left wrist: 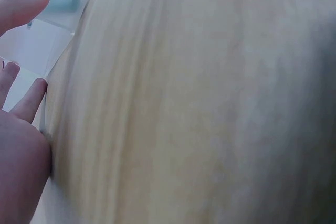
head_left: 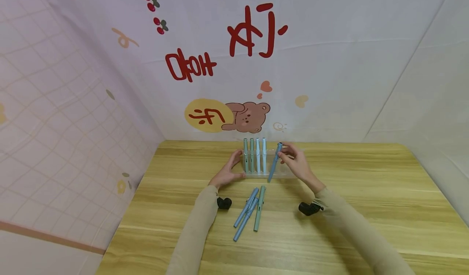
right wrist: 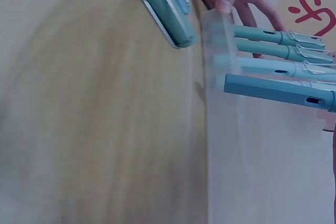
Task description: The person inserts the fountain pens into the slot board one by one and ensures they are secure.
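A translucent pen stand (head_left: 289, 170) stands on the table near the back wall. Two green pens (head_left: 246, 157) and two pale blue pens (head_left: 264, 155) stand side by side in its left part. My left hand (head_left: 228, 174) holds the stand's left end, thumb at the front and fingers toward the back. Between thumb and fingers, my right hand (head_left: 298, 164) pinches a blue pen (head_left: 275, 161) near its upper end. That pen tilts in front of the stand, its lower end apart from the row in the right wrist view.
In front of the stand lie two blue pens (head_left: 242, 222), partly crossed, and a green pen (head_left: 259, 210) beside them. A printed cloth wall (head_left: 329, 83) rises behind the wooden table (head_left: 366, 193). Black wrist devices (head_left: 224, 203) sit at both cuffs.
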Available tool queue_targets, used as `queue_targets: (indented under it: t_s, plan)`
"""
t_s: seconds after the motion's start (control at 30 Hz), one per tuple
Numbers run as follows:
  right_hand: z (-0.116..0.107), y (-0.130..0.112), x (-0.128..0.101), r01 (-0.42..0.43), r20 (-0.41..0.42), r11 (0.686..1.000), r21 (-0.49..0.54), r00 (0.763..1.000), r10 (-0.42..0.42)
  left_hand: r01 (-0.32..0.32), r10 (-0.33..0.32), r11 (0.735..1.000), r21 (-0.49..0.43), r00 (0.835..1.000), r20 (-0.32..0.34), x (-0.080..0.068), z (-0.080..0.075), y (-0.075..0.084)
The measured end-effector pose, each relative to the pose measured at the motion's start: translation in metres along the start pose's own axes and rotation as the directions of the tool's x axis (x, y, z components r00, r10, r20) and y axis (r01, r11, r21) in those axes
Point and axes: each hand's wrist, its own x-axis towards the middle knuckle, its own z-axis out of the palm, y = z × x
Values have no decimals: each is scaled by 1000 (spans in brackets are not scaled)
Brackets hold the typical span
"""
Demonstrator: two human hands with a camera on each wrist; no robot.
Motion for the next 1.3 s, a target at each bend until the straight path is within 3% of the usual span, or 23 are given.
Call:
queue_targets:
  t_s: [0.4, 0.53, 0.63, 0.77, 0.9, 1.0, 1.3]
  plan:
    - [1, -10, 20, 57, 2, 998, -9, 998, -57, 16, -16, 1000, 4, 1000, 14, -1, 0, 6]
    - [1, -6, 22, 48, 3, 999, -22, 999, -48, 10, -10, 1000, -1, 1000, 17, -1, 0, 6]
    - [2, 9, 26, 41, -8, 999, -33, 999, -41, 0, 0, 1000, -6, 1000, 10, -1, 0, 5]
    - [5, 32, 31, 23, 3, 992, -124, 1000, -22, 2, -2, 1000, -6, 1000, -11, -1, 1, 4]
    - [9, 34, 31, 54, 15, 962, -268, 999, -52, 6, -6, 1000, -1, 1000, -20, -1, 1, 3]
    - [12, 34, 32, 72, -1, 949, -307, 997, -75, 4, -4, 1000, -1, 1000, -9, -1, 1, 4]
    - [13, 33, 36, -36, -1, 966, -257, 999, 37, 7, -7, 1000, 1, 1000, 12, -1, 1, 5]
